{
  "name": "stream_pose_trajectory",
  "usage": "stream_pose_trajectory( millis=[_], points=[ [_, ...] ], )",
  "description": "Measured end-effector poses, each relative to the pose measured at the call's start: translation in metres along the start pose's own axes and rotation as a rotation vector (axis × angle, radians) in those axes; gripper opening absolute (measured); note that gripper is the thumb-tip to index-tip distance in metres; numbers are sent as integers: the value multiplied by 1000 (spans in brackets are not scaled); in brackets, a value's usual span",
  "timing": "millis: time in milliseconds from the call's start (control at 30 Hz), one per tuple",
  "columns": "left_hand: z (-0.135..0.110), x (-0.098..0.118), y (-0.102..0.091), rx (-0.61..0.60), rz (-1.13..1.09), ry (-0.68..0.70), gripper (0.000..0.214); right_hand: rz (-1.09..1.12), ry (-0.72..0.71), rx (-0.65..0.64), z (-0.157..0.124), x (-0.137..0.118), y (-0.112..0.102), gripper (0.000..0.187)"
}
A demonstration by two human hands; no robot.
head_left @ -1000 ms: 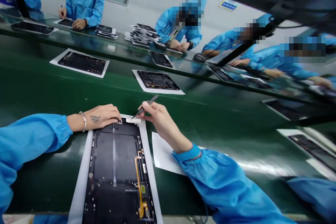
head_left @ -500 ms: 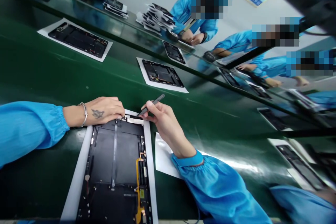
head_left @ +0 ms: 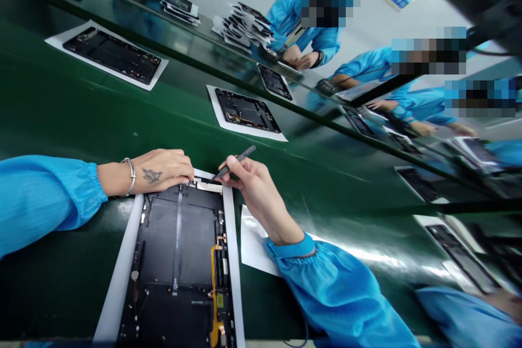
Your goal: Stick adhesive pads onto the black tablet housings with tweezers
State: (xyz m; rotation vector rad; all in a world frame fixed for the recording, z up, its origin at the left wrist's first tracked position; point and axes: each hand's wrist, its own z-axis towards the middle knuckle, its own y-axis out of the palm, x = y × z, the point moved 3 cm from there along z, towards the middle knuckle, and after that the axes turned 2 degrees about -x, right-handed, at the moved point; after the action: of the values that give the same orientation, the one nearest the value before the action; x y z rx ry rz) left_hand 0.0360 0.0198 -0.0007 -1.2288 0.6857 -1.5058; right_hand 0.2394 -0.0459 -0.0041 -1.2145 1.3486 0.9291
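In front of me an opened tablet housing [head_left: 179,250] lies on a white sheet [head_left: 112,283], its dark inside facing up. A grey ribbon runs down its middle and an orange flex cable [head_left: 215,283] along its right side. My left hand [head_left: 165,169] rests over the far left corner, fingers closed at the top edge; what lies under the fingertips is hidden. Black tweezers [head_left: 236,162] are pinched in my right hand [head_left: 253,182], their tips at a white strip [head_left: 209,187] on the far edge. Whether the tips grip the strip, I cannot tell.
More tablet housings on white sheets lie on the green belt, one far left [head_left: 112,54] and one ahead [head_left: 247,111]. A white paper [head_left: 255,242] is under my right forearm. Co-workers in blue sit across, beside a stack of housings [head_left: 244,27]. A sleeve [head_left: 460,318] shows at right.
The housings on the green belt have shifted slightly to the left. My hands and the tweezers stay almost in place at the far edge of the tablet housing.
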Motion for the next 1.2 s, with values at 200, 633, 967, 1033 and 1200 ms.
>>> stream_pose_trajectory(
  millis=[200,633,967,1033,1200],
  points=[
    [0,1,0,-19,-9,-19,25,-21,-7,-11,0,-1,1,45],
    [-2,6,-3,-68,49,3,25,-48,-12,-10,1,-1,1,47],
    [-1,2,-1,-108,52,-23,27,-205,-188,97,-6,-2,-2,45],
    [-2,1,-1,-112,59,-11,27,-210,-250,141,-11,-3,0,43],
    [-2,1,-2,-95,64,12,26,-287,-355,73,-22,-10,16,39]
  ],
)
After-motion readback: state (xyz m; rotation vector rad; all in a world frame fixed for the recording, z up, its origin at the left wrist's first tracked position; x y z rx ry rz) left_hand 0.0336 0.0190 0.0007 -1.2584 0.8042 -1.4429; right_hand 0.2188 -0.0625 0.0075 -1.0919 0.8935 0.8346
